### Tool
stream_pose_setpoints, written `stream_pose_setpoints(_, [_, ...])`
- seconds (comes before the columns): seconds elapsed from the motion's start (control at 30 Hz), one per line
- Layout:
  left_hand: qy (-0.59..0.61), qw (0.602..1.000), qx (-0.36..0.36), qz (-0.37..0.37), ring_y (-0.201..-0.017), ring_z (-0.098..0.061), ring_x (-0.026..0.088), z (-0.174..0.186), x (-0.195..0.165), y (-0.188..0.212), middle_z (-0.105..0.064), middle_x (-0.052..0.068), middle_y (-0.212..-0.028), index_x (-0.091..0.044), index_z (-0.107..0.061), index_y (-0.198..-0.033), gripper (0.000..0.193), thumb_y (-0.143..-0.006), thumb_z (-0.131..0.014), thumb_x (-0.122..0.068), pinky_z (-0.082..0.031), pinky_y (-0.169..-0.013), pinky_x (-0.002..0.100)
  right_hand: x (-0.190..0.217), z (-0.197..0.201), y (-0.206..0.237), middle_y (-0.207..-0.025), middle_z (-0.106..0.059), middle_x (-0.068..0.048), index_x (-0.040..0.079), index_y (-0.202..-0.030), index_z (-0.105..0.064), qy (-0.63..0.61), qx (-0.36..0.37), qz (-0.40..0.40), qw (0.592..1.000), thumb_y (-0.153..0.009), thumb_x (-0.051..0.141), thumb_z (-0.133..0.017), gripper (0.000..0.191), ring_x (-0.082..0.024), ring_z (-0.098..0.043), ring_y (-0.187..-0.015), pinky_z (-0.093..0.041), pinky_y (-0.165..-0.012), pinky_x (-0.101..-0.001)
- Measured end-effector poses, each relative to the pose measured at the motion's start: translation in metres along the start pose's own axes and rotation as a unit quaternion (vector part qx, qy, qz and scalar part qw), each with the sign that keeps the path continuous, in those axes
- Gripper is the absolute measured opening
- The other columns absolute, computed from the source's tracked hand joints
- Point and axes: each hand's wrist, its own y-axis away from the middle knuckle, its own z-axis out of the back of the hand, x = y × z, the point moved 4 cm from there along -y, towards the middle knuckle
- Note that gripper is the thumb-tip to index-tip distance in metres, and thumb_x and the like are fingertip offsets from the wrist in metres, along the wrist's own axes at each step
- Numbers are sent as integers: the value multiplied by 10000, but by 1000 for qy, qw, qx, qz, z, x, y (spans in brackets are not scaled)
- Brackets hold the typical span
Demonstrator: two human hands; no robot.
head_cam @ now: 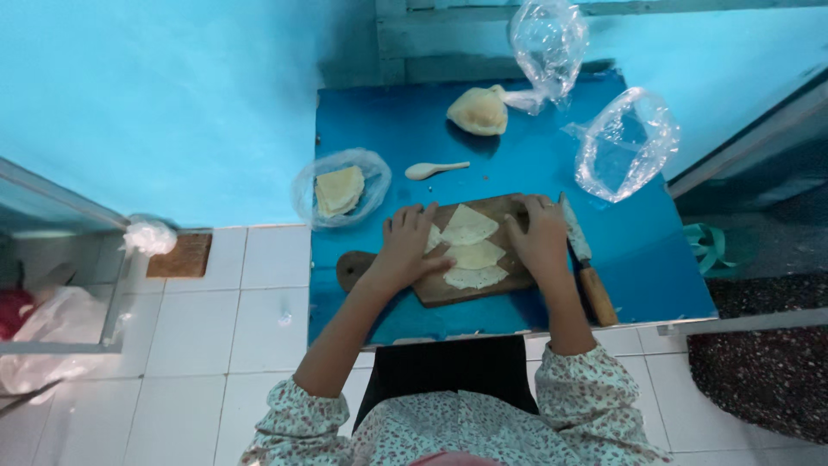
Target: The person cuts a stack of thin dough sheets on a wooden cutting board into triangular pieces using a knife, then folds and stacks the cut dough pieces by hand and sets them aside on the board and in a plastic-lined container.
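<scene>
A wooden cutting board [435,292] lies on a low blue table [517,173], with three pale triangular dough sheets [473,242] laid out on it. My left hand [412,244] rests flat on the board's left part, fingers spread and touching the edges of the sheets. My right hand [538,235] lies on the board's right edge beside the sheets. Neither hand holds anything.
A knife [585,274] with a wooden handle lies right of the board. Behind it are a white spoon [434,169], a bag with stacked sheets [340,190], a dough lump [478,110] and two clear plastic bags [623,143]. White floor tiles [224,328] lie to the left.
</scene>
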Motion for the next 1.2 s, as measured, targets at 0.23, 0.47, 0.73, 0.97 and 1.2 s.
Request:
stream_pose_setpoints(0.23, [10,1000,6,-6,-1310,-433,417,-8,8,-8,-473,210,-1413,-26,-306,-1575,1149,-734,-773,-655,-323,-1061,637,7,3,-114,-1093,-716,-155,72,-1100,-748,-5,12,0,1000,-823,174,-822,303,-359,-671,-998,-531,-852,-471])
stream_pose_setpoints(0.47, [-39,999,-32,16,-1349,-442,390,-9,6,-15,-488,184,-1448,-64,-362,-1549,997,-828,-718,-653,-281,-1051,739,32,-16,-158,-1030,-730,-143,103,-935,-743,37,-20,77,996,-801,73,-783,143,-374,-670,-1002,-541,-872,-483])
stream_pose_setpoints(0.73, [48,983,-177,17,-1336,-516,378,36,-5,-16,-544,163,-1430,-88,-535,-1428,657,-914,-755,-433,-384,-1115,604,35,4,-163,-941,-701,-189,19,-1012,-663,-59,-43,121,990,-977,-9,-695,55,-411,-675,-879,-516,-736,-471])
stream_pose_setpoints(0.97, [290,942,-160,-50,-1319,-537,360,70,-54,-58,-533,211,-1442,-14,-488,-1435,869,-768,-895,-393,-465,-1052,471,35,41,-105,-822,-669,-67,3,-976,-673,-258,56,64,962,-1004,-46,-670,56,-97,-586,-730,-469,-634,-303])
stream_pose_setpoints(1.2, [535,845,13,11,-997,-714,118,44,-82,-52,-767,30,-1073,-35,-712,-1202,407,-869,-834,-236,-590,-865,334,55,75,-57,-1017,-762,-45,10,-1124,-722,-411,45,-30,910,-1025,-3,-645,126,-101,-690,-923,-556,-808,-271])
